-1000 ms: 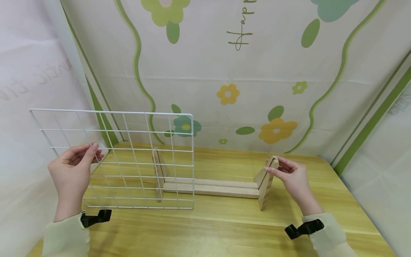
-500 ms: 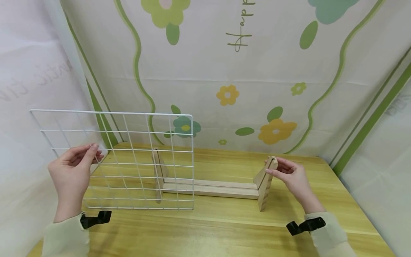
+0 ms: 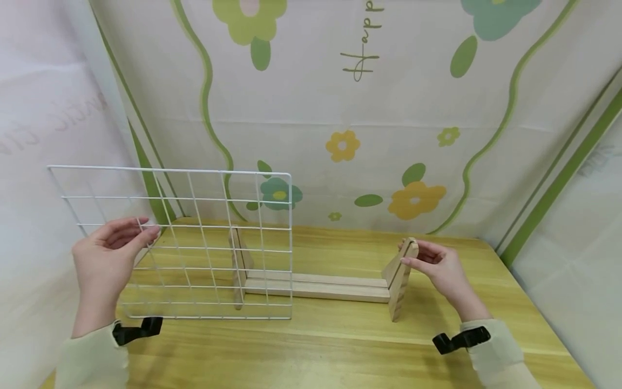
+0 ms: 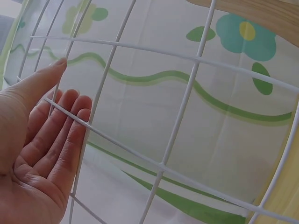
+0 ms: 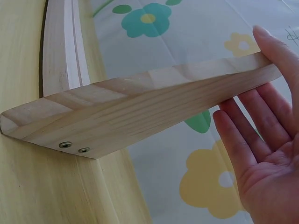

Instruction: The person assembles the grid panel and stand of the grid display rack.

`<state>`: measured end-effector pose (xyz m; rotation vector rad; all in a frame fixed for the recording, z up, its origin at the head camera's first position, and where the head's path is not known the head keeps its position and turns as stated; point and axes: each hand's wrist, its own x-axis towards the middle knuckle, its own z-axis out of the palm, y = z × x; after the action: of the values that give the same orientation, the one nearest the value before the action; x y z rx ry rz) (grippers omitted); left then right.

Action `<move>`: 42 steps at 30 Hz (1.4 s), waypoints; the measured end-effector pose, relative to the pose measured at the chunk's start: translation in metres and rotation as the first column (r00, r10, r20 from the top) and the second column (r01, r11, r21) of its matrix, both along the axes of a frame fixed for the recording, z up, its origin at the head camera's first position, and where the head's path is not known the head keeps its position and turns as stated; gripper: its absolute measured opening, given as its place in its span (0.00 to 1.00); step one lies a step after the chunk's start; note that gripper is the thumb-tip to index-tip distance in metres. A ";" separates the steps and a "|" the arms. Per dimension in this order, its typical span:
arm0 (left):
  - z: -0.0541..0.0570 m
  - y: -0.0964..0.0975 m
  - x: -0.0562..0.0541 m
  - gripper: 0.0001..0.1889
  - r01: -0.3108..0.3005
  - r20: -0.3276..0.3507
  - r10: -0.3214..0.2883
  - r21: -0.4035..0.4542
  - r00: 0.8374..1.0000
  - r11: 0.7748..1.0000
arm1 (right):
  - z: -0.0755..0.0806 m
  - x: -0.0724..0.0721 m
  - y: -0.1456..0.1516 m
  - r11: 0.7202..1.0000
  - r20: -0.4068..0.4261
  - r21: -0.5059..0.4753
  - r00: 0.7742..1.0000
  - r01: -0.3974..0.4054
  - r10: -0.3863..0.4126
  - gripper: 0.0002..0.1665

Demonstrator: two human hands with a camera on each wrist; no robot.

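Note:
My left hand (image 3: 109, 251) holds a white wire grid panel (image 3: 261, 228) near its left part, the thumb in front and the fingers behind the wires. In the left wrist view the thumb tip lies at a wire of the grid (image 4: 198, 59). The panel stands upright in front of the left end piece (image 3: 236, 281) of a wooden stand. With thumb and fingers, my right hand (image 3: 439, 267) pinches the top of the stand's right end piece (image 3: 400, 286). A grooved wooden bar (image 3: 330, 289) joins both ends. Two metal screws (image 5: 65, 145) show low on the right end piece (image 5: 140, 100).
The stand sits on a wood-grain table (image 3: 311, 351). Behind it hangs a white cloth (image 3: 291, 97) printed with flowers, with further cloth on the left and right. Black camera mounts (image 3: 138, 330) are strapped to both wrists.
The left thumb has slid right along the wires, away from the fingertips. The panel has barely shifted. My right hand stays on the end piece; the view drifts slightly.

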<state>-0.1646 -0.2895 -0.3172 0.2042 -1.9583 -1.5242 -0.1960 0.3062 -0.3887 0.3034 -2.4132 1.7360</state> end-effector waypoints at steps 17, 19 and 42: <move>-0.002 -0.004 -0.001 0.17 0.001 -0.050 -0.003 -0.032 0.999 0.999 | -0.002 -0.001 0.000 0.999 -0.010 -0.029 1.000 -0.022 0.021 0.29; -0.001 -0.004 -0.002 0.16 0.013 -0.064 -0.014 -0.016 0.998 1.000 | -0.002 -0.001 0.000 0.999 -0.014 -0.029 1.000 -0.022 0.022 0.29; 0.008 0.038 -0.006 0.15 0.046 -0.162 -0.064 -0.112 0.985 0.993 | -0.005 -0.001 0.001 1.000 -0.006 -0.030 1.000 -0.007 0.006 0.30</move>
<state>-0.1704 -0.2514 -0.3090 -0.0228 -1.9204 -1.4171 -0.1973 0.3070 -0.3933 0.3124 -2.3822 1.7703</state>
